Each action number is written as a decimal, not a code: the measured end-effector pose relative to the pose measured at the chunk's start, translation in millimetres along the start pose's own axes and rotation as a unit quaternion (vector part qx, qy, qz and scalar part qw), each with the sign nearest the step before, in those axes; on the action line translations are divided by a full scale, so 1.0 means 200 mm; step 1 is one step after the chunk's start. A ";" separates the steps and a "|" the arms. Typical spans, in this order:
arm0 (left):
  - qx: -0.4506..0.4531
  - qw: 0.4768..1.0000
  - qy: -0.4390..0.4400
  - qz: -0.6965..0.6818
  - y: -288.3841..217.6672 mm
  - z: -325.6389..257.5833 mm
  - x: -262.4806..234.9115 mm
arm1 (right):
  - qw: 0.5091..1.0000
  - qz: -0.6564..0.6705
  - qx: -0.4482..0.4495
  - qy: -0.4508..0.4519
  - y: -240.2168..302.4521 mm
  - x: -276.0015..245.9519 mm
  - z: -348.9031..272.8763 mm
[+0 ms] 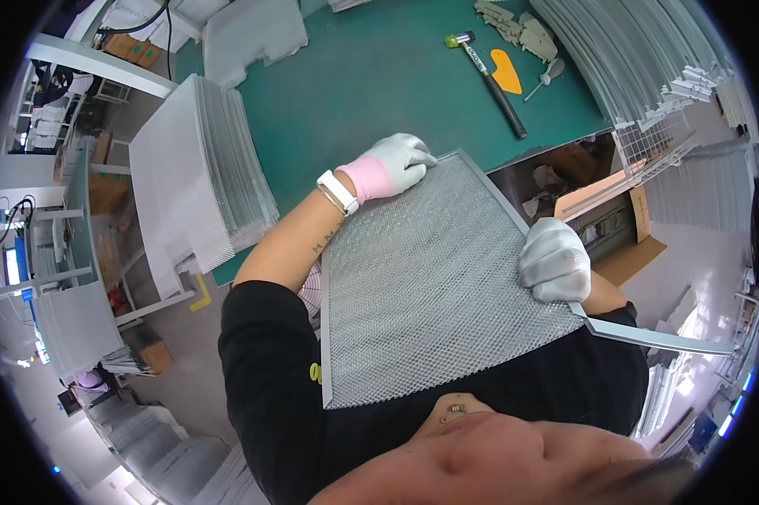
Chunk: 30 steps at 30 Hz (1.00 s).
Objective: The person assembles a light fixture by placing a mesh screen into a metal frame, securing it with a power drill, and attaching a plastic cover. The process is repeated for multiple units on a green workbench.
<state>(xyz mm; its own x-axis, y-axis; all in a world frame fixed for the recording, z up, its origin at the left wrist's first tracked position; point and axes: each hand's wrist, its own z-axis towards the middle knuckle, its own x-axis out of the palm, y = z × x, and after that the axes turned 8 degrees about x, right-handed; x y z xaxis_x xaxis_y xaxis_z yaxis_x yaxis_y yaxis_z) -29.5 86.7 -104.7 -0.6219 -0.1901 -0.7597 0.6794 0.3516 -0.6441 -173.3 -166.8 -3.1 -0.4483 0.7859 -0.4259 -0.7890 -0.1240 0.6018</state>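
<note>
A silvery metal mesh filter panel [421, 278] leans from the green table's near edge toward my body. Thin metal channel runs along its left and far right sides, while the near edge shows bare mesh. My left hand [390, 165], in a white glove with a pink cuff, is closed over the panel's far edge with bent fingers; the fingertips are partly hidden. On the right side, my right hand [554, 261] makes a gloved fist around the metal frame strip [657, 335]. Beyond that fist the strip's free length juts out to the right, away from the mesh.
On the green table [337, 93] lie a hammer [496, 88], a yellow scraper [506, 72] and a screwdriver [548, 77]. Mesh sheets [190, 172] are stacked at left, metal strips [640, 59] at far right. An open cardboard box [640, 252] stands below on the right.
</note>
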 end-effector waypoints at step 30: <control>0.141 0.643 -0.749 -0.072 -0.51 -0.58 -0.27 | 0.832 -0.230 0.473 -0.174 -0.87 0.24 -0.10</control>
<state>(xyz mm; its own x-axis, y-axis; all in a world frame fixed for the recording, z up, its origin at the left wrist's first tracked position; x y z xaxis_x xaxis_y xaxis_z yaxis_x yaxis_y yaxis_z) -110.0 168.2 13.2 0.2439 -0.9462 0.2126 0.8312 0.0910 -0.5485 -65.4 -120.5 -142.4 0.0898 0.7666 -0.6358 -0.0856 0.6420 0.7619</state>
